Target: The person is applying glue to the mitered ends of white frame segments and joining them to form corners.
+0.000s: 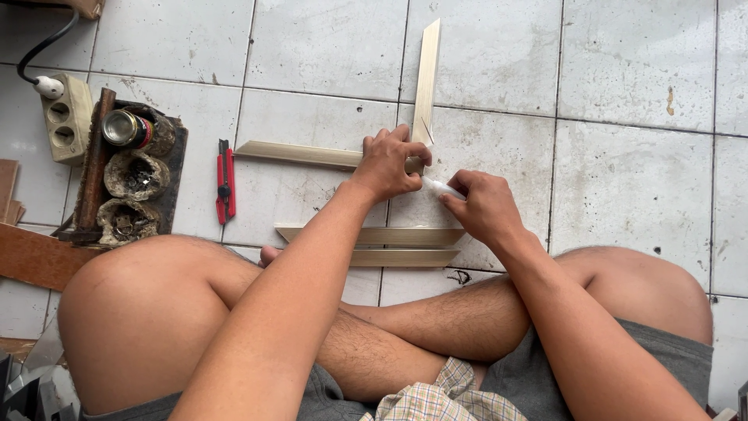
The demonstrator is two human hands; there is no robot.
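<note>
Two pale wooden moulding strips meet at a mitred corner on the tiled floor: one lies flat (300,154), the other (426,78) runs away from me. My left hand (387,162) presses down on that corner joint. My right hand (481,204) holds a small white tube (440,187) with its tip at the joint. Two more mitred strips (374,235) lie side by side in front of my crossed legs.
A red utility knife (226,181) lies left of the strips. Further left sits a dark tray (175,168) with a small can (125,128) and two crusted bowls. A beige socket block (66,117) and wooden offcuts (35,256) are at the left edge.
</note>
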